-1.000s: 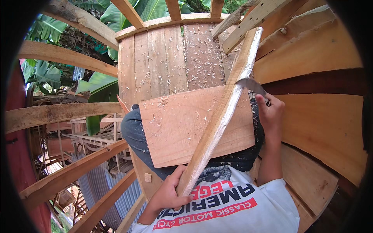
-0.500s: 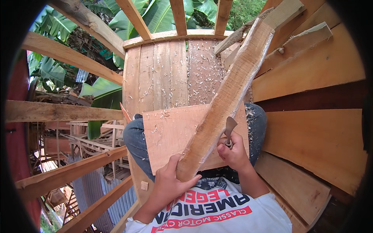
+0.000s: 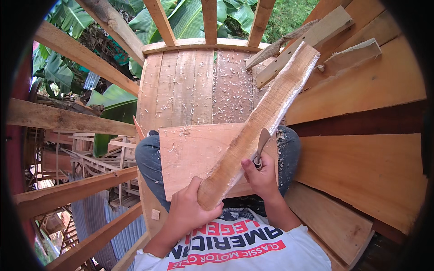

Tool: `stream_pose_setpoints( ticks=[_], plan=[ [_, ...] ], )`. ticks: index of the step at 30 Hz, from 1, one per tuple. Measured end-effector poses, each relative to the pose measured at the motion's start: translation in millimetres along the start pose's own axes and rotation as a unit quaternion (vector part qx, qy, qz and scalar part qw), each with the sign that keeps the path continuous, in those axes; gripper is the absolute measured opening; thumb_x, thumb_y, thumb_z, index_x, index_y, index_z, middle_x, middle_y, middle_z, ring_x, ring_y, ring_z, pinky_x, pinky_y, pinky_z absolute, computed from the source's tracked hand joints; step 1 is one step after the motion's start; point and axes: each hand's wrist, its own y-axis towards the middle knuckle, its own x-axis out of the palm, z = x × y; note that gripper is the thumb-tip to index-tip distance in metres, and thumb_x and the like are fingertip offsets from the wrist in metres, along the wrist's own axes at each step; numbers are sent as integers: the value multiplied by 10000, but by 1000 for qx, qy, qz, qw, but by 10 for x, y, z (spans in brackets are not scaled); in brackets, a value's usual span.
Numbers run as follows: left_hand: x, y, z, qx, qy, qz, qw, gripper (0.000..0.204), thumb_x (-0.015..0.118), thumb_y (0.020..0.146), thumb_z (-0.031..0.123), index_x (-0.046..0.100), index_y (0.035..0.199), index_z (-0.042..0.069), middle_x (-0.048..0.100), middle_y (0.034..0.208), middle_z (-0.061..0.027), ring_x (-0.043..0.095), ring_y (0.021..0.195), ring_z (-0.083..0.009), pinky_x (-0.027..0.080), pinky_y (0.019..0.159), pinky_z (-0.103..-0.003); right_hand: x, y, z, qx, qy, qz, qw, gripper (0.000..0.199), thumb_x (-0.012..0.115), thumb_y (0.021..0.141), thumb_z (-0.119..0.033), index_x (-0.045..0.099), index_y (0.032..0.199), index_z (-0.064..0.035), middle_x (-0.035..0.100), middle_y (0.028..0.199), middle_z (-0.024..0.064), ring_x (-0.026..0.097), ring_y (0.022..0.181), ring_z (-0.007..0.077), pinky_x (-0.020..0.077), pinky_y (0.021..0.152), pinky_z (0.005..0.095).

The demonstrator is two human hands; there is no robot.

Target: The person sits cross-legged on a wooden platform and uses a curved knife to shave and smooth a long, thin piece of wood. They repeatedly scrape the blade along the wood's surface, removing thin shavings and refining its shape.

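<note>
A long, narrow wooden plank [image 3: 258, 122] with a rough, pale right edge slants from my lap toward the far right. My left hand [image 3: 189, 204] is closed around its near end, thumb across the end. In my right hand [image 3: 262, 177] is a knife [image 3: 262, 142] with a broad, curved blade, gripped by the handle. The blade stands upright beside the plank's right edge; I cannot tell whether it touches. Under the plank, a flat wooden board [image 3: 190, 151] lies across my legs.
Pale wood shavings [image 3: 233, 86] are scattered over the plank floor ahead. Wide boards [image 3: 361, 171] lean along the right side, and offcuts [image 3: 307, 45] lie at the far right. Open wooden rails [image 3: 68, 117] run along the left, with leaves beyond. A small wood block [image 3: 155, 214] lies at left.
The knife blade has turned more upright beside the plank's edge. The plank has tilted a little, its far end looking lower. My hands keep their holds; the whole view has shifted slightly.
</note>
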Motion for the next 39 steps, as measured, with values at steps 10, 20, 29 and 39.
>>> stream_pose_setpoints(
  ticks=[10,20,29,39],
  plan=[
    [-169,-40,-47,18,6,109,994,486,785,606,275,523,931,24,634,732,-183,659,681,-347,521,600,-392,-339,-25,-124,-153,-518,5,842,530,691,763,-524,580,629,-24,539,513,135,563,471,318,415,434,361],
    [-167,-213,-55,10,19,91,996,536,802,617,288,496,957,9,611,717,-198,644,668,-367,515,579,-412,-442,112,-201,-245,-602,58,758,639,690,642,-664,527,561,-52,483,463,82,529,423,257,405,417,336],
    [-170,-295,-127,29,15,90,995,536,792,642,302,487,954,-10,596,682,-200,628,620,-377,509,551,-427,-397,178,-210,-258,-607,88,747,668,703,593,-691,510,556,-53,474,462,83,519,421,258,403,418,337],
    [-120,-585,-302,-60,-4,4,998,563,811,596,297,516,985,16,636,771,-207,663,716,-366,513,636,-417,-1027,649,-544,-63,-480,318,815,657,577,854,-563,473,598,33,369,470,108,369,438,193,328,447,375]
  ],
)
